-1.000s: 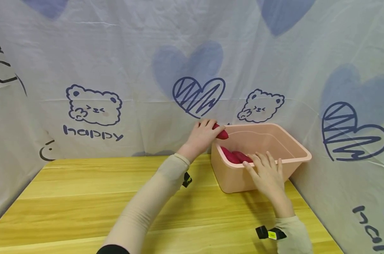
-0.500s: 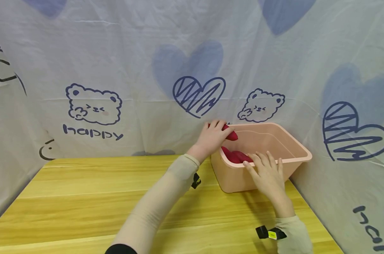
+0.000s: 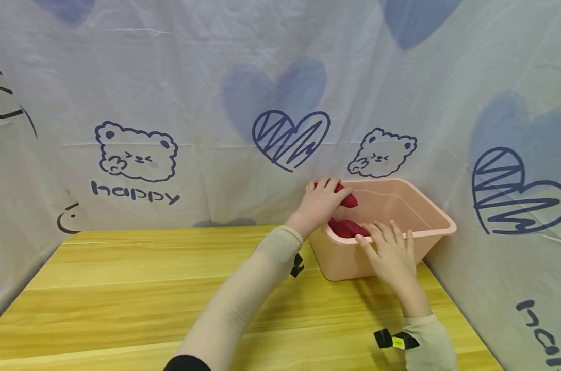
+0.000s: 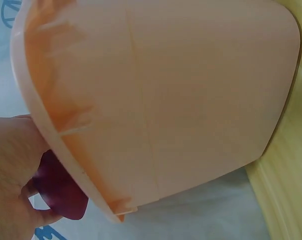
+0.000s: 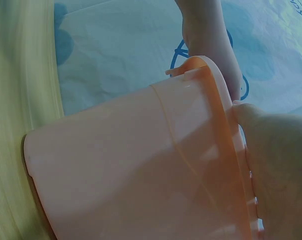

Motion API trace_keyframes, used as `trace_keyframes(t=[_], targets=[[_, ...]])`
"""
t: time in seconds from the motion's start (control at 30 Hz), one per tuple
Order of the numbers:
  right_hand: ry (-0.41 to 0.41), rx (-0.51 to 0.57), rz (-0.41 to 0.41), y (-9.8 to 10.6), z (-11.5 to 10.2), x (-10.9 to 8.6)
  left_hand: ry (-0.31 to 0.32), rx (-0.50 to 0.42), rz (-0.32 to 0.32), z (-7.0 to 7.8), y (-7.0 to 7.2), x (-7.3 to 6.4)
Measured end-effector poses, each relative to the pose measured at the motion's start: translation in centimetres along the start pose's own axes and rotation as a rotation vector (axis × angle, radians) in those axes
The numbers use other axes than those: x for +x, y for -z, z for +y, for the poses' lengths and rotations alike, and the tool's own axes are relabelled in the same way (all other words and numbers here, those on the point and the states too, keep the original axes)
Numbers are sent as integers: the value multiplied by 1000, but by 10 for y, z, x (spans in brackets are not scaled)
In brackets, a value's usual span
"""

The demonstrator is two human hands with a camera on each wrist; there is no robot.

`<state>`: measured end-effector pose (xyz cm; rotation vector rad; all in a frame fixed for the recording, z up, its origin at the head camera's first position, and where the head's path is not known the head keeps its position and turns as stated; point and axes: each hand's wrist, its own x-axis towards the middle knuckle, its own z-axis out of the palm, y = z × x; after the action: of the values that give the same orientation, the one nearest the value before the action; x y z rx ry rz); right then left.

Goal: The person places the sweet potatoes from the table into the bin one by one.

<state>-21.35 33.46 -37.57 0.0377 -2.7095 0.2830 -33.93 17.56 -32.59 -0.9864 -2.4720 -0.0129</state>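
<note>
In the head view my left hand (image 3: 318, 206) grips a dark red sweet potato (image 3: 347, 198) above the left end of a pink plastic bin (image 3: 355, 263). Its tapered tip points right, over the inside of the bin. From the left wrist camera, the sweet potato (image 4: 61, 192) shows under my fingers, just past the bin's rim (image 4: 56, 135). More red sweet potatoes (image 3: 347, 228) lie in the bin's left part, partly hidden by the near wall. My right hand (image 3: 392, 252) rests on the near rim with its fingers spread, fingertips reaching over the inside.
The bin stands at the back right of a wooden table (image 3: 146, 293), close to the hanging cloth (image 3: 206, 103) printed with bears and hearts. Cloth also borders the right side. Black straps (image 3: 396, 340) sit on both wrists.
My left hand has moved right with the sweet potato, from the bin's left rim to farther over its inside. The right hand and the bin have stayed in place.
</note>
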Motion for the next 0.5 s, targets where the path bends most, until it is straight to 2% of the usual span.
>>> trace_keyframes(t=[0.5], targets=[[0,-1,3,0,0,1,-16,-2,-3,11,-10,8]])
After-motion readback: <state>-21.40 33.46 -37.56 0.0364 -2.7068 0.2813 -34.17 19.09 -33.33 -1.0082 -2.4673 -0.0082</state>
